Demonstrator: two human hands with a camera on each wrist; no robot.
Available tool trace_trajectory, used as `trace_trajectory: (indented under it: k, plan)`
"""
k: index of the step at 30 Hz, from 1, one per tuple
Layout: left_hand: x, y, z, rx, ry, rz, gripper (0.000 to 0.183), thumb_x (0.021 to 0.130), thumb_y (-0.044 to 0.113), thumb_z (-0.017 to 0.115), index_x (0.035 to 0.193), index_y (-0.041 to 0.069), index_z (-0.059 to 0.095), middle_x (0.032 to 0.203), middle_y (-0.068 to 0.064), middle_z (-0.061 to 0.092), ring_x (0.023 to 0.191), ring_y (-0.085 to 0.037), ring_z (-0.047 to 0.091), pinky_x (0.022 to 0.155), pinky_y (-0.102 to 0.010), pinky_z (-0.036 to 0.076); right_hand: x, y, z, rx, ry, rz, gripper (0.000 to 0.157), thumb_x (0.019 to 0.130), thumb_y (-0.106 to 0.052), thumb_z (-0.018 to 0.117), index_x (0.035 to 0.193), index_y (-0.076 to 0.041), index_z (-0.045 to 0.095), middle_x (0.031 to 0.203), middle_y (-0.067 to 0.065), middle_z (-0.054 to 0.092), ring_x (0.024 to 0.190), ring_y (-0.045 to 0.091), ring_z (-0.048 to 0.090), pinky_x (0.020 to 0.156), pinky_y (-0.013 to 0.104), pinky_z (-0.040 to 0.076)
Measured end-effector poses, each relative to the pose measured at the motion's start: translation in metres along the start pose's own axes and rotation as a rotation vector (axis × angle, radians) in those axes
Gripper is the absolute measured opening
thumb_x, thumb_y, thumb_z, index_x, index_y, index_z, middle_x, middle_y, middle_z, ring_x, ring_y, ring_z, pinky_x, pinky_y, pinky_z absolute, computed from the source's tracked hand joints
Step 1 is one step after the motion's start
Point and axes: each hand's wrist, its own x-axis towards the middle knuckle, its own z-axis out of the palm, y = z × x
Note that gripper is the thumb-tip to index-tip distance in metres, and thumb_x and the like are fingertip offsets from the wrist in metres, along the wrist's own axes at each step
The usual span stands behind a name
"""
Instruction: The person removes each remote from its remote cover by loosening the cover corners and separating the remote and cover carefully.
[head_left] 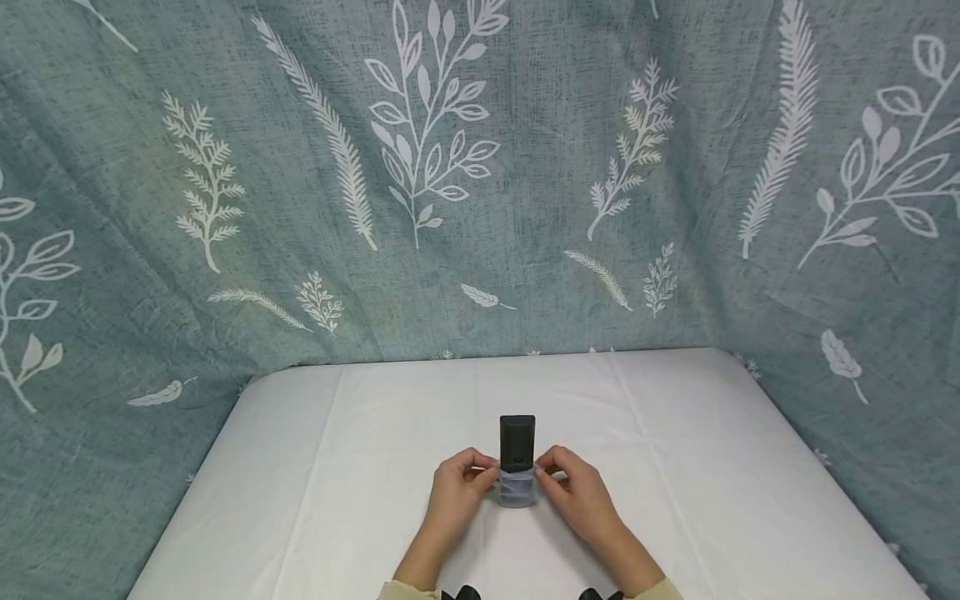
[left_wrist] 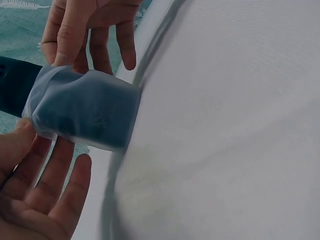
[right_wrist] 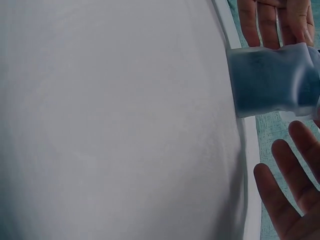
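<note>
A black, flat, rounded-edged device of unclear kind stands upright on the white-covered table, its upper part bare. Its lower part sits inside a translucent frosted plastic sleeve, also seen in the left wrist view with the sleeve wrinkled around the opening. At the left edge of that opening, my left hand pinches the sleeve between thumb and index finger. My right hand does the same at the right edge. In the right wrist view, the right hand's other fingers spread away from the sleeve.
White cloth with faint creases covers the table. Behind and at both sides hangs a grey-green curtain with white leaf prints, close to the table's edges.
</note>
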Motion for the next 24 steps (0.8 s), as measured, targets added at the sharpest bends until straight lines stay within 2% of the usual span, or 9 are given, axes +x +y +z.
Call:
trace_trajectory:
  k: [5, 9, 13, 17, 24]
  plan:
    - [0.0, -0.001, -0.001, 0.005, -0.014, -0.004, 0.007, 0.088, 0.002, 0.072, 0.092, -0.003, 0.07, 0.095, -0.016, 0.073, 0.079, -0.024, 0.073, 0.068, -0.02, 0.059, -0.001, 0.001, 0.001, -0.008, 0.001, 0.003, 0.023, 0.087, -0.003, 0.074, 0.09, -0.023, 0.063, 0.092, -0.008, 0.07, 0.086, 0.005, 0.066, 0.066, 0.02, 0.056]
    - [-0.002, -0.001, 0.0, -0.002, -0.025, -0.034, 0.013, 0.09, 0.006, 0.071, 0.102, 0.004, 0.07, 0.1, -0.013, 0.073, 0.08, -0.016, 0.073, 0.069, -0.02, 0.059, -0.002, 0.002, 0.0, -0.005, 0.0, 0.007, 0.023, 0.087, -0.003, 0.073, 0.09, -0.023, 0.063, 0.093, -0.007, 0.069, 0.086, 0.006, 0.066, 0.067, 0.02, 0.056]
    - [-0.004, 0.001, 0.001, 0.026, -0.02, -0.01, 0.021, 0.091, 0.006, 0.07, 0.111, 0.01, 0.071, 0.104, -0.012, 0.073, 0.08, -0.011, 0.072, 0.069, -0.02, 0.059, -0.003, 0.002, 0.0, 0.009, 0.0, -0.008, 0.021, 0.088, -0.004, 0.072, 0.09, -0.023, 0.063, 0.094, -0.007, 0.069, 0.087, 0.009, 0.066, 0.066, 0.02, 0.057]
    - [-0.007, 0.003, 0.002, 0.074, 0.004, 0.027, 0.018, 0.09, 0.007, 0.07, 0.107, 0.009, 0.075, 0.106, -0.011, 0.075, 0.079, -0.009, 0.073, 0.068, -0.018, 0.057, -0.003, 0.0, 0.0, 0.015, 0.009, -0.017, 0.021, 0.088, -0.003, 0.072, 0.091, -0.022, 0.063, 0.094, -0.007, 0.068, 0.086, 0.007, 0.066, 0.066, 0.021, 0.057]
    - [-0.011, 0.003, 0.004, 0.116, 0.047, 0.042, 0.013, 0.089, 0.014, 0.073, 0.101, 0.01, 0.076, 0.104, -0.008, 0.077, 0.078, -0.005, 0.071, 0.067, -0.017, 0.055, -0.005, -0.004, 0.002, -0.033, -0.016, 0.064, 0.021, 0.09, -0.007, 0.072, 0.091, -0.025, 0.062, 0.096, -0.009, 0.069, 0.089, 0.006, 0.066, 0.071, 0.019, 0.056]
